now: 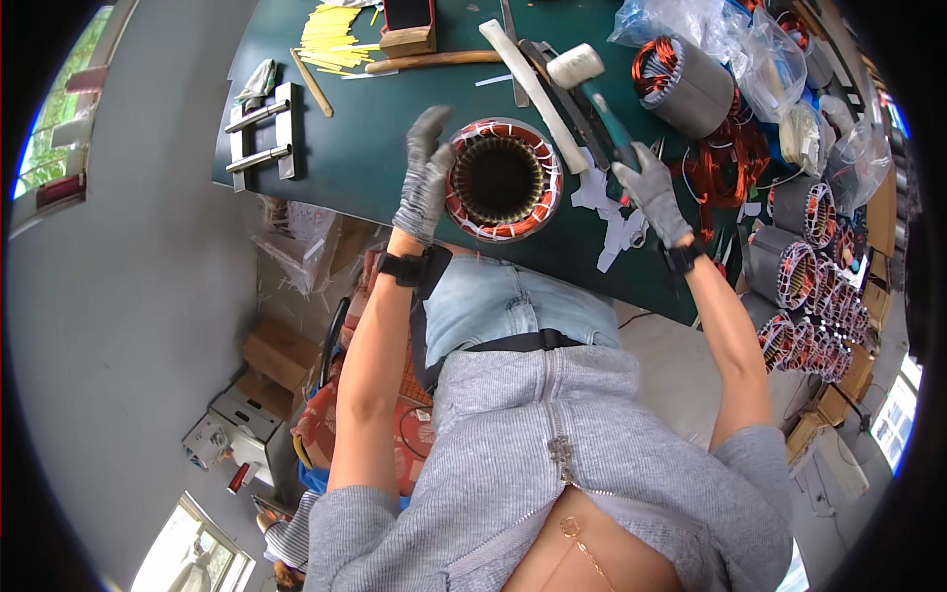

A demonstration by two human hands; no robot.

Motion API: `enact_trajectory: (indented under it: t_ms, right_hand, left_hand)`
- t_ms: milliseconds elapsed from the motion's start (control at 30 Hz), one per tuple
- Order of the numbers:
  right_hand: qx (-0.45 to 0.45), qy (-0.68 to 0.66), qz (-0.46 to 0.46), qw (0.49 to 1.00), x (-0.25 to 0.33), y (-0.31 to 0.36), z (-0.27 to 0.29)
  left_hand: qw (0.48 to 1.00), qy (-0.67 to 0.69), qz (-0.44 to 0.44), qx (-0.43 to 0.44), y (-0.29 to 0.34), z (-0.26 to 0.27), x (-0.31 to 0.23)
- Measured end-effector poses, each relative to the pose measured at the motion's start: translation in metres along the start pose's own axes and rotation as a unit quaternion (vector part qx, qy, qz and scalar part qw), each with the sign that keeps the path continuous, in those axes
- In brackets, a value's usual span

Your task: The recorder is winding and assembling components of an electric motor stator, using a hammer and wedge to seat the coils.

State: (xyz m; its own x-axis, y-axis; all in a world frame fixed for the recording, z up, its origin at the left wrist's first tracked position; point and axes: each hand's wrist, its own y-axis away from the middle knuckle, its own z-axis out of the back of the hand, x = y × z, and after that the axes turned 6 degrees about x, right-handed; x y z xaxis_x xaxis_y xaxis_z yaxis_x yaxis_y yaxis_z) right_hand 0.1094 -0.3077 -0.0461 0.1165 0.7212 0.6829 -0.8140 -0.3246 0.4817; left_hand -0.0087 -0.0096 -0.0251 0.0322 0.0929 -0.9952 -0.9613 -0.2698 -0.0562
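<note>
A motor stator [541,202] stands on end on the green workbench, its bore facing up. Red copper windings tied with white lacing ring its top. My left hand [424,187], in a grey knit glove, is at the stator's left side with fingers stretched out and slightly blurred; it holds nothing. Raised to the right of the stator, my gloved right hand [653,192] grips a mallet [606,111] by its dark teal handle. The mallet's white head points up and left, above the bench. White paper scraps [621,232] lie beneath the right hand.
Behind the stator lie a long white strip [528,89], a wooden stick [434,61] and yellow slips [330,41]. A metal fixture [286,133] sits at left. Another stator [691,89] with loose copper coils [730,163] occupies the right; several more are stacked beyond [779,266].
</note>
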Motion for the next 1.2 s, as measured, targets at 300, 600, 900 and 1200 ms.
enact_trajectory:
  t_ms: [300, 600, 900, 1200]
  right_hand:
    - [-0.129, 0.174, 0.151, 0.964, -0.018, -0.036, -0.021]
    - [-0.145, 0.239, 0.114, 0.953, -0.009, -0.011, -0.041]
    - [-0.064, 0.075, 0.289, 0.952, 0.098, -0.024, -0.03]
    - [-0.071, 0.28, 0.133, 0.948, 0.058, -0.088, -0.079]
  left_hand:
    - [0.975, -0.187, 0.088, -0.078, 0.043, -0.016, -0.003]
    - [0.965, -0.256, 0.015, 0.063, 0.011, 0.002, -0.004]
    - [0.954, -0.287, 0.07, 0.043, -0.007, 0.008, -0.009]
    - [0.982, -0.148, 0.076, 0.088, 0.013, 0.007, -0.005]
